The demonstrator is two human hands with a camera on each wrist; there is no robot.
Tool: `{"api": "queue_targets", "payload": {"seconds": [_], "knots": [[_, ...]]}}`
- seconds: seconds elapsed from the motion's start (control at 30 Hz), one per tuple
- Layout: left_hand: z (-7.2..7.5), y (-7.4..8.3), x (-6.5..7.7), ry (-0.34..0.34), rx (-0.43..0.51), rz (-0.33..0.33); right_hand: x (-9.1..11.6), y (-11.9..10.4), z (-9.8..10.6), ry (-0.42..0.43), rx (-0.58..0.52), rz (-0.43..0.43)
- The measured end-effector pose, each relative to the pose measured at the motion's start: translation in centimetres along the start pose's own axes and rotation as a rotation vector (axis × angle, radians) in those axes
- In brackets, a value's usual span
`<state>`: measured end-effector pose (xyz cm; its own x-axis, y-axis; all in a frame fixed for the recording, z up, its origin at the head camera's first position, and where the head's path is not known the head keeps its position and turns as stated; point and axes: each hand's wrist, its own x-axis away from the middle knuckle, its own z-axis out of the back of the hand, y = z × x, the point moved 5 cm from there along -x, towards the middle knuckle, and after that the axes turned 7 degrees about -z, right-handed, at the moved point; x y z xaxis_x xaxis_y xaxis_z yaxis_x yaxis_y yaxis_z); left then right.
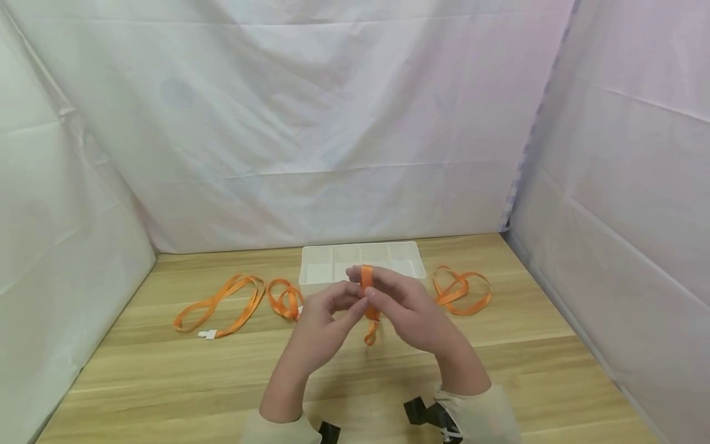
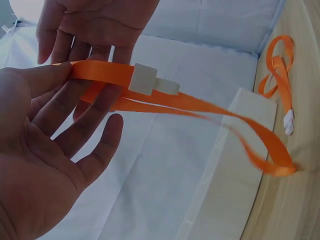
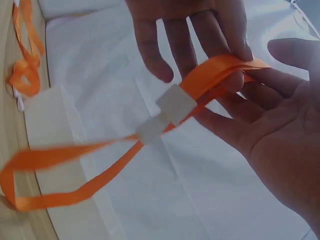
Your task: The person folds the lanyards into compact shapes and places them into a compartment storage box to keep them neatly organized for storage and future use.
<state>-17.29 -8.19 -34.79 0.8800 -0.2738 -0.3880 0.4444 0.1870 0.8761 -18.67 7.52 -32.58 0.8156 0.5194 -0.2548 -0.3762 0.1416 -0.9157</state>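
Left hand [image 1: 324, 320] and right hand [image 1: 413, 314] both gripped an orange lanyard [image 1: 367, 277], while a white tray [image 1: 318, 271] sat by the worktop's [image 1: 166, 382] far edge!

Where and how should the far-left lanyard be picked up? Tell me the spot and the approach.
Probably pinch the white clip of the far-left lanyard, coming from the near side with the left hand once it lets go of the held lanyard. The clip juts out on the person's side with nothing over it, while the rest lies in loose loops.
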Motion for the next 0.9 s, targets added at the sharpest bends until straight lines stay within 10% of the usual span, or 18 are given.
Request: {"api": "queue_targets", "payload": {"seconds": [0.47,0.9], "knots": [[-1.7,-0.2,-0.2,-0.014,-0.09,-0.079,0.0,0.5,0.7,0.228,-0.471,-0.225],[-2.6,-0.2,-0.4,-0.05,-0.134,-0.116,0.1,0.7,0.9,0.3,-0.449,-0.251]]}}
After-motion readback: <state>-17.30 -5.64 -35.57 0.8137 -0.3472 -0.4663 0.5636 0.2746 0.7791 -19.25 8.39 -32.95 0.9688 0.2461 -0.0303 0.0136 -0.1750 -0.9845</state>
